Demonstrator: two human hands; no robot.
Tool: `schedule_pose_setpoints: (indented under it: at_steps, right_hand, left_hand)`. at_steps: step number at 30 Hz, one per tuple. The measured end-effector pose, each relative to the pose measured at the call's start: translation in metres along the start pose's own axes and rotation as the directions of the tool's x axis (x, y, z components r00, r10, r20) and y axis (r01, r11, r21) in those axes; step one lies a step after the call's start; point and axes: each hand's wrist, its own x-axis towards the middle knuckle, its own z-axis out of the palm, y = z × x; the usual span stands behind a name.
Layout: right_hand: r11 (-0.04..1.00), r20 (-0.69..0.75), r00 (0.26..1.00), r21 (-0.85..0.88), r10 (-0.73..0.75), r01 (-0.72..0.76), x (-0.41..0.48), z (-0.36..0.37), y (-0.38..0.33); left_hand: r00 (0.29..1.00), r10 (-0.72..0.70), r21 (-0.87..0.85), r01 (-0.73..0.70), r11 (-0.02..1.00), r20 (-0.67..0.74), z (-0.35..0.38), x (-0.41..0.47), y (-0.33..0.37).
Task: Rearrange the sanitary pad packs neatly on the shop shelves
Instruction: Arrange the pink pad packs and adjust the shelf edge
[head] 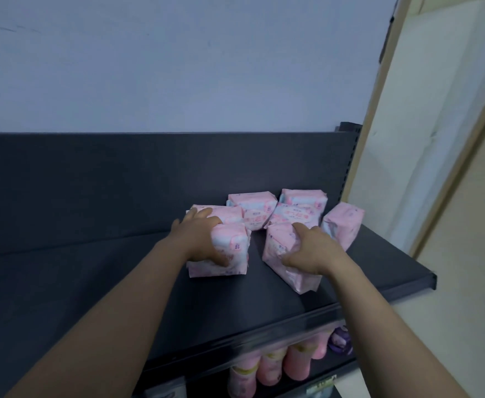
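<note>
Sanitary pad packs, soft pink-and-white plastic-wrapped bundles, sit clustered toward the right end of the dark grey metal shelf (92, 297), seven or so as far as we can count. We have both bare arms reaching in from below. Our left hand (198, 239) is closed around the front left pack (232, 248), fingers over its top and thumb low on the front face; that pack stands upright on the shelf. A second pack (224, 214) lies just behind it, touching our fingertips. Our right hand (310, 248) grips the front right pack (278, 254), which is tilted, its near corner pointing toward the shelf lip. Small gap of bare shelf between the two held packs. Behind them two packs (252, 201) (304, 196) stand against the dark back panel (120, 173), with a flat printed pack (293, 218) leaning in front of the right one. One more pink pack (343, 224) stands tilted at far right, just beside our right hand, near the shelf's end. Lower shelf shows pink bottles (270, 366) and a purple item (340, 338), blurred. Pale blue wall (178, 67) above, beige door frame (379, 139) to the right
</note>
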Motion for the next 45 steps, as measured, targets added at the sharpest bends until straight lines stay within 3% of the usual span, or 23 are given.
schedule_pose_setpoints:
  at_steps: [6,14,21,29,38,45]
  right_hand:
    - [0.998,-0.077,0.995,-0.006,-0.057,0.056,0.011,0.009,0.010]
    - [0.987,-0.158,0.981,0.094,-0.112,0.128,0.014,0.012,0.016]
    - [0.962,-0.269,0.957,0.217,-0.106,0.167,0.009,0.011,0.015]
    - [0.955,-0.286,0.940,0.170,-0.187,0.242,0.004,0.018,-0.011]
    - [0.877,-0.304,0.870,0.171,-0.387,0.450,-0.013,0.028,-0.102]
    - [0.724,-0.321,0.746,0.212,-0.583,0.656,-0.062,0.054,-0.221]
  left_hand:
    - [0.992,-0.016,-0.131,-0.001,0.991,-0.124,0.005,0.012,0.002]
    - [0.959,-0.041,-0.146,-0.001,0.989,-0.281,0.012,-0.005,0.014]
    - [0.943,-0.094,-0.272,0.004,0.962,-0.318,0.013,-0.021,0.008]
    - [0.911,-0.171,-0.413,0.000,0.911,-0.376,0.003,-0.057,-0.010]
    - [0.835,-0.319,-0.455,0.094,0.885,-0.448,-0.015,-0.131,-0.068]
    - [0.730,-0.487,-0.483,0.244,0.841,-0.480,-0.030,-0.241,-0.142]
